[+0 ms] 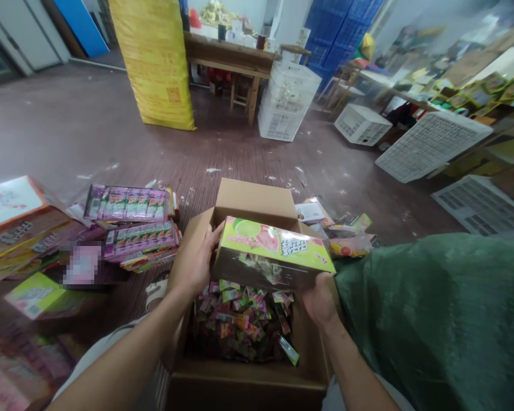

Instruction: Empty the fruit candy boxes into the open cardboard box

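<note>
- A person's left hand (201, 260) and right hand (324, 299), fingers part-curled, hold opposite ends of a lime-green box (278, 251) at center frame, tilted above a carton (257, 197) of small packets (240, 319); some fingertips are hidden.
- The box could slip onto the packets, should the seemingly shallow hold at its lower right corner give way.
- The carton's raised flaps could snag it if it were lowered askew.
- A dark green sack (420, 314) crowds the lower right; purple packs (126, 204) lie stacked at left.
</note>
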`<state>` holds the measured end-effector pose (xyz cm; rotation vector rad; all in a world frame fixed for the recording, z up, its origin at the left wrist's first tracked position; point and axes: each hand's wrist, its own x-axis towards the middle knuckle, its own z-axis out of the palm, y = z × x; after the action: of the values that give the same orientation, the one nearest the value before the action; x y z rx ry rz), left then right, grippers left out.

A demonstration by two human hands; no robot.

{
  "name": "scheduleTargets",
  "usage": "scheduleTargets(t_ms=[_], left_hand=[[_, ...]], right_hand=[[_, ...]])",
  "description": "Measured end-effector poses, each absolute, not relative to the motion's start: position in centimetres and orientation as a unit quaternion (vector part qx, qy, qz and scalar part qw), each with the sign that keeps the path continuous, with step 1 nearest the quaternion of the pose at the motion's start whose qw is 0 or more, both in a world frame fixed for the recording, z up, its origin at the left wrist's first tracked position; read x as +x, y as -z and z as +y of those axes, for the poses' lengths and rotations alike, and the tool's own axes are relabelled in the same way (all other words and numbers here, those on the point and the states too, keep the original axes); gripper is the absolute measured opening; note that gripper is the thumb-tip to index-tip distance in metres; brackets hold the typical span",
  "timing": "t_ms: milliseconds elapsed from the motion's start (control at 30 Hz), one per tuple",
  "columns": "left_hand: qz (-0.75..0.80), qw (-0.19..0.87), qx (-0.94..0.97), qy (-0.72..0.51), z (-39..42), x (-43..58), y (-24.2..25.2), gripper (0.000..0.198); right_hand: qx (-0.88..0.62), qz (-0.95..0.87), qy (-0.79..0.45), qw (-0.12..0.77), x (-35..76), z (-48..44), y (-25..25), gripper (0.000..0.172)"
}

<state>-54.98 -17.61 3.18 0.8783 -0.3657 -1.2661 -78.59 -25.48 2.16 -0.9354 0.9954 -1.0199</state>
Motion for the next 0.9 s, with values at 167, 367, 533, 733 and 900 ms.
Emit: scheduleTargets(t_ms=[167,367,533,733,900], left_hand=[[-0.216,0.700,0.386,0.561,-17.5,-54.9,-4.1,0.071],[-0.100,0.707,0.465,0.524,-18.0,-54.0,-3.8,0.073],[0.018,0.614,0.573,0.542,-17.2,-53.5,-3.5,0.050],[0.012,0.674,0.549,0.494,-15.6,-51.8,-3.5,0.041],[-0.012,0.725,0.566,0.392,-13.8,-48.5,-3.7,0.037]], right_hand=[[-0.354,0.445,0.417,0.709,-78.4,-25.4,-1.6,0.074],[-0.215,0.491,0.401,0.743,-77.9,-25.4,-2.6,0.053],[-0.150,0.553,0.477,0.666,-80.3,-27.9,-3.8,0.068],[-0.279,0.535,0.387,0.697,-74.2,-29.8,-2.5,0.095],[-0.707,0.414,0.208,0.535,-56.1,-28.4,-1.1,0.115]])
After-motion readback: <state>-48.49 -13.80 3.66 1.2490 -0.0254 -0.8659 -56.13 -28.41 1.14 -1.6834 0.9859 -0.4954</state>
